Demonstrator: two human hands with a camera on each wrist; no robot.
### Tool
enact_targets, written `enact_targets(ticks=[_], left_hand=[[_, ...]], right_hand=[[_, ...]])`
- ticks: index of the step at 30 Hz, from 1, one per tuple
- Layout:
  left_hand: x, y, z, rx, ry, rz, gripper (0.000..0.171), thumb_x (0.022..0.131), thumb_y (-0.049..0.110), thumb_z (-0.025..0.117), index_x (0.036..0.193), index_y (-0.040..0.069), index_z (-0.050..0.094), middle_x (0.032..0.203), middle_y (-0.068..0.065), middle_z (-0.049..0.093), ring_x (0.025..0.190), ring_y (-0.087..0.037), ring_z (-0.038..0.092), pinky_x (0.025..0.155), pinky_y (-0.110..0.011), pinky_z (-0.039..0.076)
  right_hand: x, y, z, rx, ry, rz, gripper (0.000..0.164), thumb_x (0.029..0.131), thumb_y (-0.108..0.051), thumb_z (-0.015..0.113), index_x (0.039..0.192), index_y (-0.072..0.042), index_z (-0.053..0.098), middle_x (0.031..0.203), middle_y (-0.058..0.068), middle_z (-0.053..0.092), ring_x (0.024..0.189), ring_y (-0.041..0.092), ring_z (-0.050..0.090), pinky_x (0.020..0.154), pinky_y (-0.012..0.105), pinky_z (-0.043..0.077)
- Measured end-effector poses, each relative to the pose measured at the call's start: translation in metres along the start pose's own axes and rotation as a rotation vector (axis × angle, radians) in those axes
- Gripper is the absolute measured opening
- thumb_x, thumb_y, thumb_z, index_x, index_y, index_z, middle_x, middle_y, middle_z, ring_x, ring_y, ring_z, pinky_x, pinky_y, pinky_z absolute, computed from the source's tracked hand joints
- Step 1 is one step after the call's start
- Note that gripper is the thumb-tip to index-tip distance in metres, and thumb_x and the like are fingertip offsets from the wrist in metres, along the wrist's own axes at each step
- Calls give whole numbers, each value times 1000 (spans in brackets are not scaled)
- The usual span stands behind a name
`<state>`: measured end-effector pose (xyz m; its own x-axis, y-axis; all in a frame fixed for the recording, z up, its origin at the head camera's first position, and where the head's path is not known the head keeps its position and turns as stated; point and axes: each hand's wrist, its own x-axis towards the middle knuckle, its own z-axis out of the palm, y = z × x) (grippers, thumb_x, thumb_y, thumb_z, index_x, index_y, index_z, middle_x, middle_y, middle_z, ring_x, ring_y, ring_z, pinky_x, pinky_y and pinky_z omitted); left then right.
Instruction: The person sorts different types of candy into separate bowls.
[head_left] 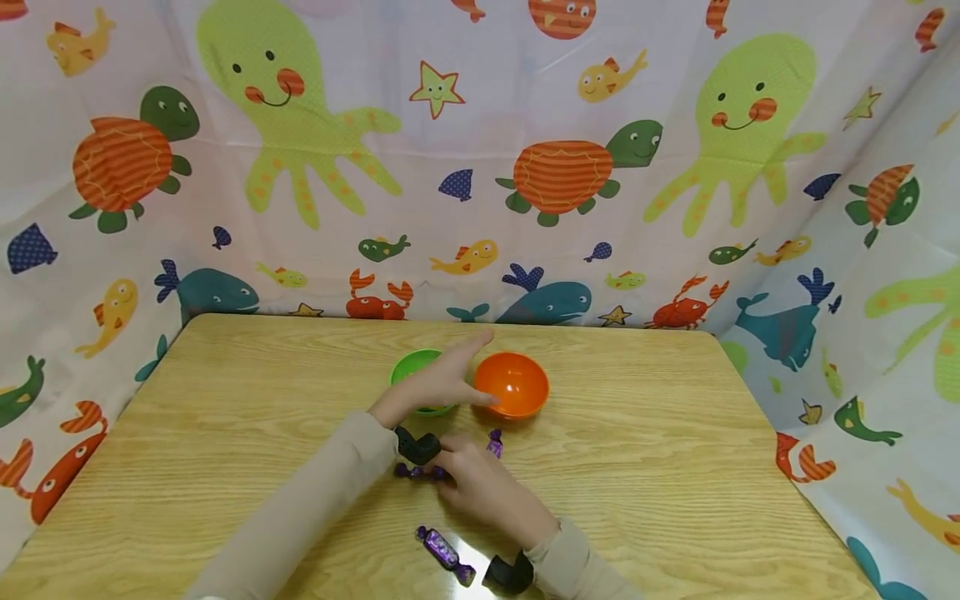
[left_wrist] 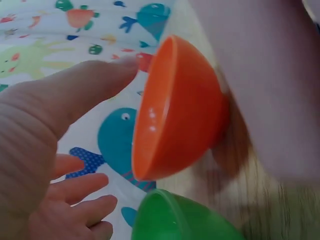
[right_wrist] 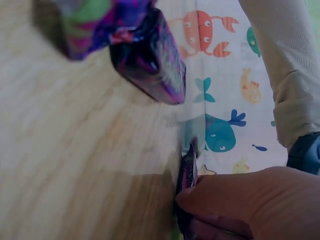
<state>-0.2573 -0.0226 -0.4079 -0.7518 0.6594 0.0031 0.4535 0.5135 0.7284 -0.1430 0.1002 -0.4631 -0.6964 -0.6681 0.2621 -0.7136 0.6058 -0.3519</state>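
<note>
Hovering splayed: left hand [head_left: 442, 381] over green bowl [head_left: 406, 367] | pinching candy [right_wrist: 187, 172]: right hand [head_left: 480, 482]

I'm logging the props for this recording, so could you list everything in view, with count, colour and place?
Wrapped candies: 3, purple, on the near side of the bowls; one nearest the person, one pinched, one partly hidden
Green bowl: 1, green, on the table, partly covered from view
Orange bowl: 1, orange, right of the green one
Table: 1, light wood, under everything
Patterned cloth: count unclear, white with coloured sea animals, behind and beside the table
Wrist devices: 2, black, one at each wrist
Sleeves: 2, beige, on the forearms
Left hand: 1, at the bowls, holding nothing
Right hand: 1, pinching a candy
</note>
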Motion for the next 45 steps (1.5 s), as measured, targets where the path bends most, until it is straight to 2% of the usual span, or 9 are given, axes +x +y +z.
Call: enact_targets(ticks=[9, 14, 19, 25, 28, 32, 35, 39, 45], left_hand=[[8, -7, 4, 242, -142, 11, 111, 79, 48, 82, 157, 1, 18, 163, -17, 15, 151, -34, 0, 120, -52, -1], [12, -6, 10, 297, -149, 3, 113, 80, 56, 78, 157, 0, 17, 163, -18, 14, 150, -35, -1, 120, -49, -2], [14, -4, 17, 348, -111, 29, 105, 84, 51, 76, 156, -3, 21, 162, -20, 20, 150, -37, 7, 120, -49, 5], [16, 0, 25, 272, -68, 41, 111, 81, 46, 81, 157, -3, 15, 163, -21, 12, 150, -37, 6, 119, -50, 16], [17, 2, 27, 220, -42, 67, 111, 81, 39, 82, 156, -6, 13, 161, -26, 11, 149, -41, 8, 118, -50, 19], [14, 7, 32, 125, -36, 13, 112, 83, 40, 80, 156, -6, 7, 162, -25, 6, 150, -40, 3, 118, -51, 15], [12, 9, 38, 43, -33, -57, 117, 83, 43, 79, 157, -2, 0, 164, -19, -1, 150, -35, -6, 119, -52, 12], [14, 10, 43, 16, -15, -68, 117, 83, 37, 80, 156, -4, -2, 164, -21, -2, 150, -35, -8, 119, -53, 9], [14, 13, 44, 7, 21, -100, 121, 81, 34, 82, 156, -3, -5, 162, -25, 2, 150, -39, 1, 117, -53, 18]], right_hand=[[-8, 7, -31, 170, -124, -58, 20, 81, 3, 73, 95, -10, 74, 97, -2, 63, 89, 8, 59, 82, 14, 47], [-11, 11, -60, 219, -199, -80, 18, 81, 1, 76, 96, -10, 74, 94, -3, 64, 88, 7, 59, 83, 17, 48], [-18, 16, -95, 282, -190, -55, 21, 81, 4, 75, 96, -10, 74, 96, -3, 65, 88, 7, 59, 82, 22, 52], [-26, 25, -132, 335, -116, -6, 23, 82, 5, 74, 98, -11, 73, 101, -3, 66, 88, 12, 60, 80, 30, 54], [-28, 30, -145, 319, -72, 71, 22, 83, 4, 74, 99, -12, 72, 100, -4, 65, 88, 15, 59, 79, 33, 53], [-29, 38, -156, 301, 19, 142, 25, 82, 7, 74, 99, -11, 72, 97, -3, 65, 87, 17, 59, 79, 39, 53], [-28, 50, -157, 283, 96, 152, 26, 80, 10, 73, 98, -9, 73, 94, -1, 65, 84, 17, 59, 78, 41, 53], [-25, 67, -149, 263, 164, 190, 23, 80, 10, 74, 95, -7, 73, 92, 1, 66, 82, 19, 59, 77, 41, 54], [-18, 95, -123, 262, 226, 256, 21, 78, 10, 73, 94, -4, 74, 92, 5, 67, 81, 23, 60, 77, 44, 55]])
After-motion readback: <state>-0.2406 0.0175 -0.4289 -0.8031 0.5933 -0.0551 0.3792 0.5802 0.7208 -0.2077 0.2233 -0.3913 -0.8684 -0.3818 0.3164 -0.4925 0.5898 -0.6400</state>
